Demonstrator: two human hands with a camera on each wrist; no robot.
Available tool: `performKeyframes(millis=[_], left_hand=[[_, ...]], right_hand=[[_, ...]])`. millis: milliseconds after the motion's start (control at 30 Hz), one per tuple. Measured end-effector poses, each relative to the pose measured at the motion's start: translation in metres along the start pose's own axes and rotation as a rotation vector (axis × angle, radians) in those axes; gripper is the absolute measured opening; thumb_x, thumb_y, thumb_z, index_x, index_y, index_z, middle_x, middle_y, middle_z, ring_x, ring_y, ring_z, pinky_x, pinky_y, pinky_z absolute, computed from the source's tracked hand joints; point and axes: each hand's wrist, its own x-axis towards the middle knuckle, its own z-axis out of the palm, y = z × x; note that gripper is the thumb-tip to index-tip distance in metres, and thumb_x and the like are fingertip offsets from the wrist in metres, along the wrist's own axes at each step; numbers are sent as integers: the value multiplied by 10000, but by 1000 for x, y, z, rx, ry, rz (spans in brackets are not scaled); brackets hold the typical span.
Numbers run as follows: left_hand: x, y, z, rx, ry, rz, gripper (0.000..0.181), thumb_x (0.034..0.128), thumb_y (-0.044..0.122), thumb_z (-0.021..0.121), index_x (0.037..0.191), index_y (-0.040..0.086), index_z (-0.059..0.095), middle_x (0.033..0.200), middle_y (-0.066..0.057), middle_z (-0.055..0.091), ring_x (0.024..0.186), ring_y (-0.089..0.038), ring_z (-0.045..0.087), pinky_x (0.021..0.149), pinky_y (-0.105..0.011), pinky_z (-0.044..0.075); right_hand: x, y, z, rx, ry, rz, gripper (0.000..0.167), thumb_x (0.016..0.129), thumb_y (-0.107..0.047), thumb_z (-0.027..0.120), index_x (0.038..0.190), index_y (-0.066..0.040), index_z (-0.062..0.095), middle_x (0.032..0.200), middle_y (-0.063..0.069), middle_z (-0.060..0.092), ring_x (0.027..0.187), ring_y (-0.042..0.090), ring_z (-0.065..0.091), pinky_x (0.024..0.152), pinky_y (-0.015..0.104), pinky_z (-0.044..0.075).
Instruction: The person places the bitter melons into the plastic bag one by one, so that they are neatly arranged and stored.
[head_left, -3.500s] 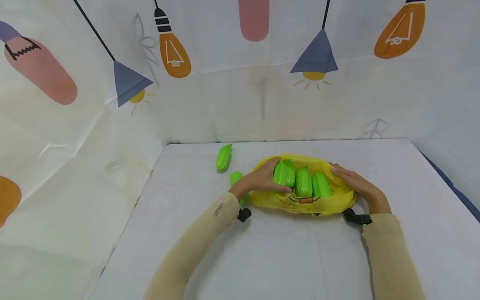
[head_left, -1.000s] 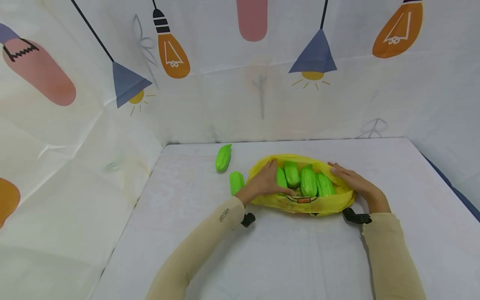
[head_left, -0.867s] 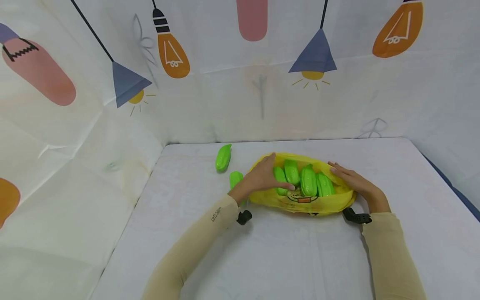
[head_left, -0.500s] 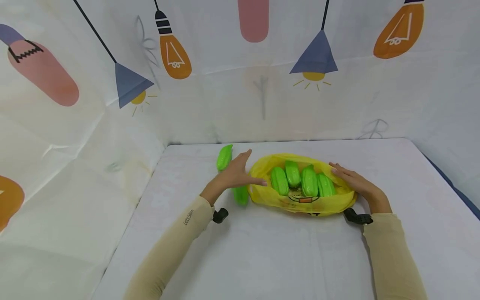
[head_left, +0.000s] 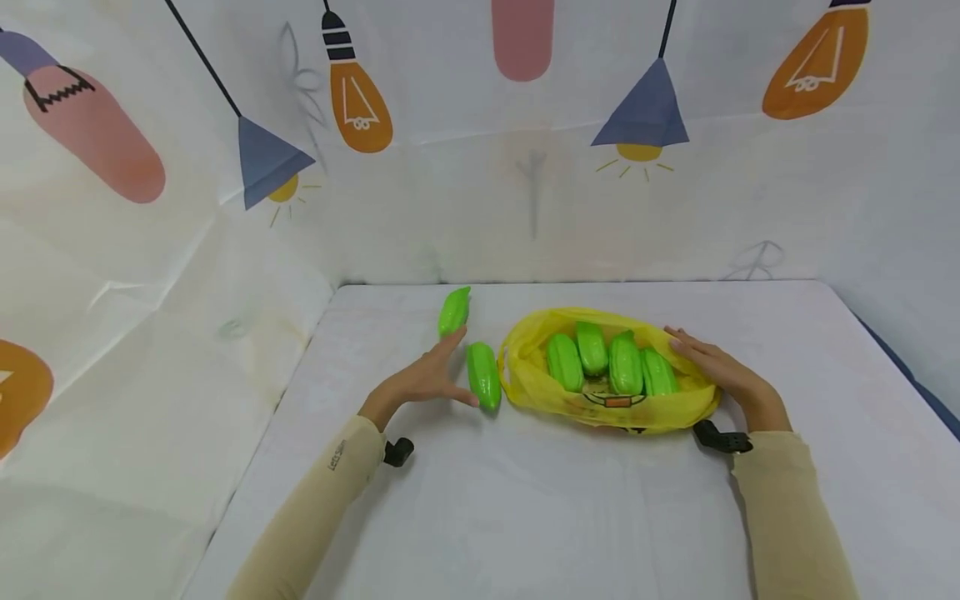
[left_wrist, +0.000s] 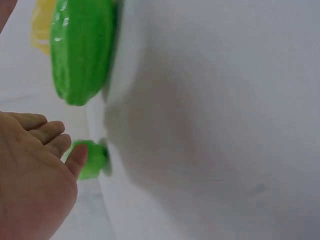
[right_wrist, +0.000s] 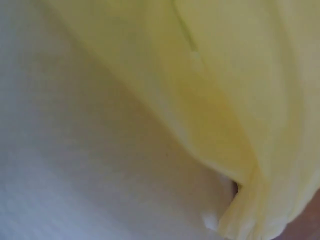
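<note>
A yellow plastic bag [head_left: 540,393] lies with its mouth spread, several green vegetable-shaped pieces [head_left: 565,363] inside. The right hand [head_left: 727,375] rests on the bag's right side, fingers extended; in the right wrist view yellow plastic [right_wrist: 210,115] fills much of the picture. To the left of the bag lies a loose green piece [head_left: 483,377]. The left hand [head_left: 423,377] is just left of it, thumb and fingers spread, holding nothing. In the left wrist view that hand [left_wrist: 35,170] appears below the nearer green piece [left_wrist: 82,50].
Another green piece [head_left: 454,311] lies near the table's back edge, beyond the left fingertips. A white cloth covers the table [head_left: 555,517]. Behind it hangs a pale sheet [head_left: 480,200] printed with lamps and bulbs.
The left hand has come out of the bag and moved left, leaving a green piece inside at its left end. The right hand has stayed at the bag's right side.
</note>
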Motion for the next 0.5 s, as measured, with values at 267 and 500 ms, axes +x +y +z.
performKeyframes(millis=[267,500], left_hand=[[3,-18,17,15,-33,45,1312,655,535,869,1593,164,29,1661,-22,39,1532,-234,45,1224,-527,83],[2,-17,20,26,-6,46,1287,669,514,869,1593,167,42,1661,-17,52,1530,-264,56,1199,-608,60]], right_hand=[[-1,0,0,-18,9,24,753,1013,-574,351,1583,-165,78,1629,177,-70,1477,453,-122,1099,736,-56],[-1,-2,1,-23,6,29,753,1014,-572,352,1583,-163,73,1626,189,-72,1474,460,-120,1100,736,-50]])
